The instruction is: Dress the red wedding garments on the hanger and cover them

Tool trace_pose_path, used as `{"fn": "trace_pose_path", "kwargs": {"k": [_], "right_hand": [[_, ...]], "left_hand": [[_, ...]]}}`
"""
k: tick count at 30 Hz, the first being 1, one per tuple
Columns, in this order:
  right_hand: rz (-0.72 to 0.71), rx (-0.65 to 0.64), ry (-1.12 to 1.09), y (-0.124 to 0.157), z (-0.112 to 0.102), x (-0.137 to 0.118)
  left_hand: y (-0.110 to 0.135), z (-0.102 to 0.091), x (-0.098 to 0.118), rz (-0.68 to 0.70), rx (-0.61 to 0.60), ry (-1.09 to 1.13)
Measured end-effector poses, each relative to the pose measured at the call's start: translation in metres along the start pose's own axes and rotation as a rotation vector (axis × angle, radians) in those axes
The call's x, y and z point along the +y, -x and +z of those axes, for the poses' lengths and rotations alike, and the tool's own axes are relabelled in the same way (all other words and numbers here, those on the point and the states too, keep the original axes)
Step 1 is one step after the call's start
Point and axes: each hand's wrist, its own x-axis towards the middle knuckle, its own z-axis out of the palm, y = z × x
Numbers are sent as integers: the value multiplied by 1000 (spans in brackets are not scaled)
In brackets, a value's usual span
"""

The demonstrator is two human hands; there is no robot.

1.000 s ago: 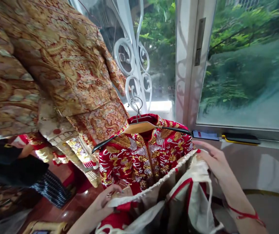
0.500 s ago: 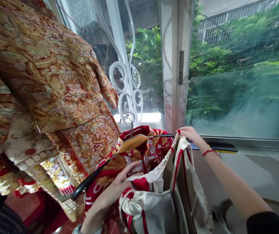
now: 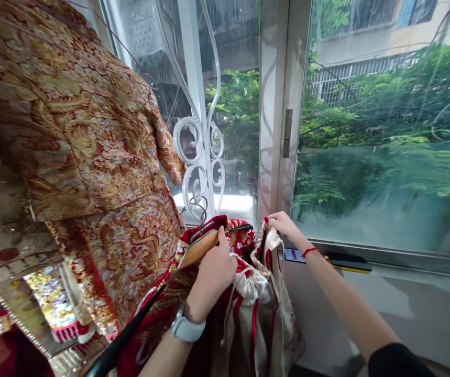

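A cream skirt (image 3: 266, 324) with a gathered drawstring waist and red ribbons hangs between my hands. My right hand (image 3: 285, 225) pinches the far end of its waistband. Curled against the near side of the waist is my left hand (image 3: 213, 275), one finger stretched up against the hanger (image 3: 201, 250); what lies under its other fingers is partly hidden. This hanger has a tan middle, black arms and metal hooks. On it is a red jacket (image 3: 238, 235) with gold and silver embroidery, mostly covered by my left hand and the skirt.
Gold and red brocade garments (image 3: 102, 131) hang at the left. White scrolled ironwork (image 3: 199, 141) stands before the window. On the sill (image 3: 413, 277) at the right lie a phone with a lit screen (image 3: 294, 255) and a black and yellow item (image 3: 348, 262).
My left hand has moved up from the near waistband to the hanger's middle. The skirt's waist, held wide before, has drawn together. My right hand has shifted left with its end.
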Motion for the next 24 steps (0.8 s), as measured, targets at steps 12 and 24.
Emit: {"fn": "trace_pose_path", "kwargs": {"k": [12, 24], "right_hand": [[-2, 55, 186, -39, -8, 6], [-152, -61, 147, -38, 42, -5]], "left_hand": [[1, 1, -12, 67, 17, 59], [5, 12, -24, 69, 18, 177]]}}
